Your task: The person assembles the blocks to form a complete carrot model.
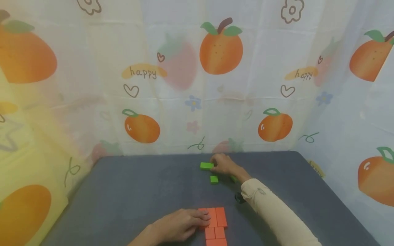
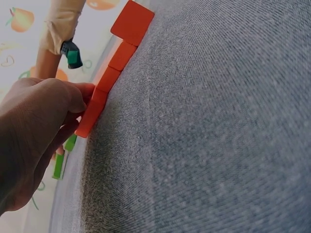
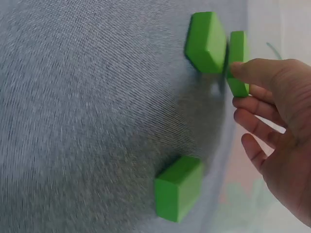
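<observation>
My right hand [image 1: 224, 164] is at the far side of the table, its thumb and fingers pinching a flat green block [image 3: 238, 51] by one end. Close beside that block, a second green block [image 3: 206, 43] lies on the table. Another green block [image 3: 177, 189] lies apart, nearer the right wrist. Near the front, my left hand [image 1: 181, 222] rests its extended fingers on the orange blocks [image 1: 221, 217], at their left side. These flat orange blocks lie edge to edge in a column running toward me. In the left wrist view, the left fingertips touch the end orange block [image 2: 91, 116].
The dark grey table [image 1: 138, 184] has a cloth-like surface. A fruit-print curtain [image 1: 175, 136] hangs along its back and both sides. A small black device [image 1: 239, 197] sits at the right wrist, below the beige sleeve [image 1: 274, 212].
</observation>
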Tool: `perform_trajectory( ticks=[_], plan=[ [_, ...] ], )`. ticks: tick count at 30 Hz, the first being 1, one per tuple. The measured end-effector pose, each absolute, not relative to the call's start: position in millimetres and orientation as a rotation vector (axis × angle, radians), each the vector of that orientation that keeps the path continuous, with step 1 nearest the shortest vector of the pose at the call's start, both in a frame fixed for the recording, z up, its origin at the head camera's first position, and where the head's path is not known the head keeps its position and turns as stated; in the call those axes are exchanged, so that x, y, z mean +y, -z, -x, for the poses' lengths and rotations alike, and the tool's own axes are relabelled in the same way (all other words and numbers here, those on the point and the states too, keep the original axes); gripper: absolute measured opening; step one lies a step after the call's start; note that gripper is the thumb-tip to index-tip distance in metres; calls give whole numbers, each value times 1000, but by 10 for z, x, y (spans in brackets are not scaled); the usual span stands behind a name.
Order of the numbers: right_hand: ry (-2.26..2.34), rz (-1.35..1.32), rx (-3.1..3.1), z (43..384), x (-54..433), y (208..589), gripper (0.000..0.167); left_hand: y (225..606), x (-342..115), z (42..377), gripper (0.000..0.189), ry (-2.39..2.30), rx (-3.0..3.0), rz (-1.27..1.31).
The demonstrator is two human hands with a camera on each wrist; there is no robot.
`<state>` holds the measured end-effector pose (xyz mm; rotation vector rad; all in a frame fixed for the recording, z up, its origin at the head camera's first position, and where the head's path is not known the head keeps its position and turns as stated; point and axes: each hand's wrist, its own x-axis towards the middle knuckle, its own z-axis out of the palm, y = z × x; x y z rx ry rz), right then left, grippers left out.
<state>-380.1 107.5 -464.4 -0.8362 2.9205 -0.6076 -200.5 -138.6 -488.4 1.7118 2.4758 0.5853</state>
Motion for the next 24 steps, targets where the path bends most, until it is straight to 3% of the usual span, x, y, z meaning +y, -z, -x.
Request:
perform_trajectory(
  ticks=[5, 15, 24],
  plan=[
    [580, 951, 2962, 3616, 1156, 4494, 31, 4887, -1381, 1997, 39, -555, 2510, -1717],
    [468, 1322, 2894, 2882, 1387, 4322, 26, 4870, -1365, 1985, 38, -529, 2526, -1738],
    [500, 1265, 2665, 2790, 1409, 4515, 28, 4878, -1354, 1986, 39, -545, 2524, -1763]
  ],
)
